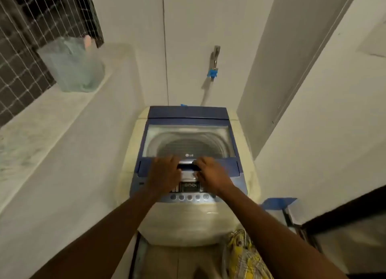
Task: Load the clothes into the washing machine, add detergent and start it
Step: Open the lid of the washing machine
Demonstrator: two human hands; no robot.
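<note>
Head view: both hands, left hand (165,172) and right hand (211,171), curl onto the lid handle (188,167) of the closed washing machine (188,214). Drum looks empty; yellow checked clothes (244,255) wait on the floor. Loading, detergent, start all remain.

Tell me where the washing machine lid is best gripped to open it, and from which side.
Grip the dark handle recess at the front edge of the lid, coming from the front, fingers hooked under. The hinge looks to sit at the back, so the front edge should lift. Left hand and right hand are already there.
</note>
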